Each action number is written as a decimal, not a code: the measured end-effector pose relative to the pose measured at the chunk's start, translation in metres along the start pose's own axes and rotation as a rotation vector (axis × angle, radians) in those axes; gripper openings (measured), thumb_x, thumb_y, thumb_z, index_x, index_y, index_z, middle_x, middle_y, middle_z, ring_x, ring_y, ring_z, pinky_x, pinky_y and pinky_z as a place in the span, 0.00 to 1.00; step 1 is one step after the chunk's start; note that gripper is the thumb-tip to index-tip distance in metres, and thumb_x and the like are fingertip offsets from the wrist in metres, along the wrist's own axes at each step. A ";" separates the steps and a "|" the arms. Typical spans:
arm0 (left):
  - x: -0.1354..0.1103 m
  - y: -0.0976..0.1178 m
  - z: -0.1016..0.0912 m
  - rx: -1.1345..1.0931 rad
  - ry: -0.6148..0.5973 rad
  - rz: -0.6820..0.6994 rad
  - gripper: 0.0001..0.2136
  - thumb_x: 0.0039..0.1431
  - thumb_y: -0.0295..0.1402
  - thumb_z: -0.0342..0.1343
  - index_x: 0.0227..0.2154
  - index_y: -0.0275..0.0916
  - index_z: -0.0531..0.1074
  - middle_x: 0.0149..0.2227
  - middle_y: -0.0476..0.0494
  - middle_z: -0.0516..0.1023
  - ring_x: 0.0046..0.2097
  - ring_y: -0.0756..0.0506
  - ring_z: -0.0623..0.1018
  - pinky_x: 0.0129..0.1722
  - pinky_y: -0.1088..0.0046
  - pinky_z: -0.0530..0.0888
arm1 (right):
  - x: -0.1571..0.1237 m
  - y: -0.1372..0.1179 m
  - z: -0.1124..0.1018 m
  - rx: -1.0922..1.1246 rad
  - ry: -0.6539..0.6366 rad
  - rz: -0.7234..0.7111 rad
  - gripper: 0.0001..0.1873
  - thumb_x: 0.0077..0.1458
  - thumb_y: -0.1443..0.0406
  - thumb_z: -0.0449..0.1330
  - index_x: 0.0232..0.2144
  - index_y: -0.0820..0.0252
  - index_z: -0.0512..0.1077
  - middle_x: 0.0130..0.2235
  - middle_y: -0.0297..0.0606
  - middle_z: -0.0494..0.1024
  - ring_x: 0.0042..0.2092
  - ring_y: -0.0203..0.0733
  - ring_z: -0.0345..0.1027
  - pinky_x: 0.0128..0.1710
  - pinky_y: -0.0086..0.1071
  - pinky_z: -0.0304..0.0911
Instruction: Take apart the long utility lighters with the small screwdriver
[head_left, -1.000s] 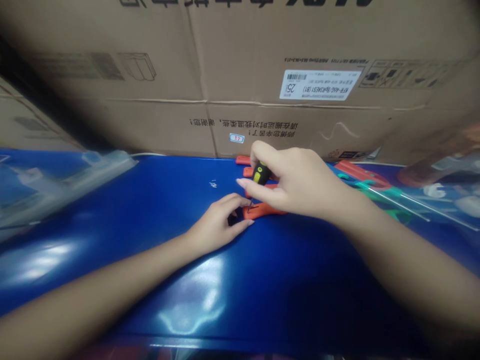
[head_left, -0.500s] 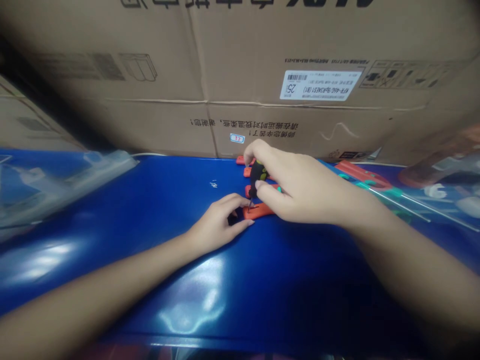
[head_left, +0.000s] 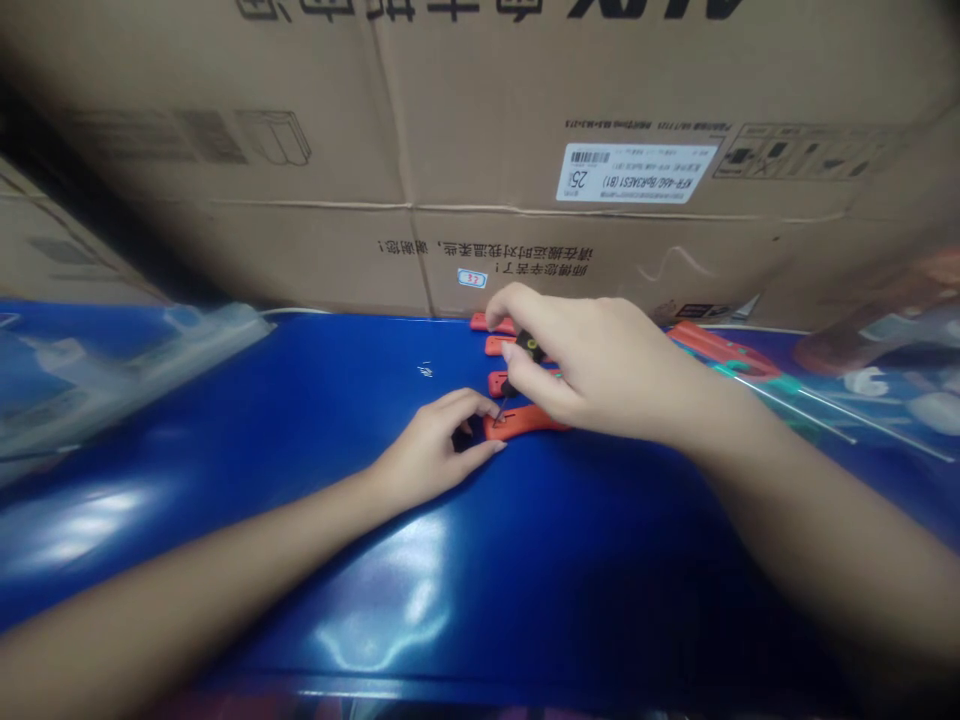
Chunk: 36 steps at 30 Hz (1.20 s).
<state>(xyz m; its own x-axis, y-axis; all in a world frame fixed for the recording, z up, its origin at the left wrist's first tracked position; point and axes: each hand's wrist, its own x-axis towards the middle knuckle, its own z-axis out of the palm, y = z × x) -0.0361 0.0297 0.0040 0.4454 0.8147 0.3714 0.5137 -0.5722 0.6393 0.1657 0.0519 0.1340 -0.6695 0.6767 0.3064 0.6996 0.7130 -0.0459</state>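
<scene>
My right hand (head_left: 600,375) grips a small black and yellow screwdriver (head_left: 523,358), its thin tip pointing down onto the near end of an orange plastic piece (head_left: 525,422) lying on the blue table (head_left: 375,560). My left hand (head_left: 442,445) rests on the table and pinches the left end of that orange piece between thumb and fingers. Behind it lie three more orange pieces (head_left: 496,345) in a row, partly hidden by my right hand.
A large cardboard box (head_left: 480,150) with a white label stands right behind the work spot. Clear plastic bags (head_left: 112,370) lie at the left. At the right are red and teal plastic parts (head_left: 731,365) and more clear bags (head_left: 900,380).
My right hand's fingers have shifted around the screwdriver's handle while its tip stayed on the orange piece. My left hand has not moved.
</scene>
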 end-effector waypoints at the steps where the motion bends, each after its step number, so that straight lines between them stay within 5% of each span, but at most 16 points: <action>1: 0.000 0.000 0.000 0.009 0.005 -0.003 0.09 0.60 0.32 0.63 0.43 0.38 0.73 0.42 0.44 0.78 0.41 0.46 0.76 0.40 0.70 0.74 | 0.000 0.000 0.000 0.011 -0.002 -0.017 0.17 0.64 0.62 0.50 0.52 0.60 0.68 0.42 0.40 0.82 0.36 0.45 0.74 0.30 0.32 0.54; 6: -0.001 0.000 -0.001 0.032 0.022 0.001 0.09 0.59 0.32 0.64 0.41 0.38 0.73 0.38 0.47 0.79 0.36 0.48 0.76 0.37 0.72 0.74 | 0.000 0.000 0.001 -0.036 -0.013 -0.011 0.18 0.65 0.54 0.51 0.47 0.61 0.70 0.35 0.40 0.81 0.33 0.44 0.73 0.29 0.32 0.52; 12: 0.000 -0.001 -0.007 0.036 -0.022 0.024 0.09 0.61 0.34 0.63 0.43 0.39 0.75 0.42 0.44 0.81 0.44 0.44 0.80 0.46 0.67 0.75 | 0.000 0.000 0.002 0.040 -0.002 -0.083 0.13 0.65 0.60 0.52 0.46 0.60 0.69 0.36 0.37 0.81 0.33 0.40 0.73 0.29 0.31 0.52; 16: 0.001 -0.001 -0.009 0.037 -0.026 0.017 0.10 0.61 0.34 0.64 0.43 0.39 0.75 0.41 0.44 0.82 0.43 0.43 0.81 0.45 0.67 0.76 | -0.001 0.000 0.004 0.013 0.024 -0.089 0.17 0.66 0.53 0.51 0.42 0.59 0.70 0.33 0.37 0.81 0.34 0.42 0.74 0.29 0.31 0.52; 21: 0.002 0.000 -0.009 0.028 -0.021 0.021 0.09 0.60 0.34 0.64 0.41 0.38 0.76 0.40 0.45 0.83 0.41 0.44 0.81 0.43 0.68 0.76 | -0.002 -0.002 0.006 0.064 0.041 -0.112 0.14 0.63 0.63 0.52 0.50 0.61 0.67 0.43 0.39 0.81 0.34 0.39 0.72 0.28 0.31 0.50; 26: 0.002 -0.004 -0.009 0.022 -0.027 0.030 0.08 0.60 0.35 0.64 0.40 0.39 0.76 0.40 0.45 0.83 0.42 0.44 0.82 0.43 0.68 0.76 | -0.002 -0.004 0.008 0.025 0.058 -0.129 0.14 0.66 0.56 0.51 0.42 0.60 0.70 0.35 0.36 0.80 0.31 0.39 0.70 0.27 0.31 0.47; 30: 0.002 -0.005 -0.009 0.016 -0.011 0.046 0.08 0.60 0.35 0.64 0.41 0.38 0.76 0.41 0.45 0.83 0.42 0.44 0.82 0.43 0.69 0.76 | -0.002 -0.004 0.010 0.057 0.067 -0.137 0.14 0.64 0.60 0.51 0.48 0.60 0.67 0.40 0.38 0.81 0.32 0.38 0.70 0.28 0.31 0.48; 36: 0.003 -0.002 -0.010 0.013 -0.034 0.024 0.08 0.60 0.34 0.64 0.41 0.39 0.77 0.40 0.45 0.83 0.42 0.44 0.82 0.44 0.67 0.76 | -0.001 -0.003 0.006 0.049 0.035 -0.069 0.13 0.64 0.58 0.53 0.45 0.59 0.70 0.36 0.37 0.81 0.33 0.41 0.72 0.29 0.31 0.50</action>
<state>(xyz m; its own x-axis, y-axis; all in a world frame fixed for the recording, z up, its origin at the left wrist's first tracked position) -0.0430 0.0348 0.0105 0.4826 0.7971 0.3630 0.5119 -0.5930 0.6216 0.1627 0.0498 0.1280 -0.7061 0.6193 0.3432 0.6383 0.7666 -0.0700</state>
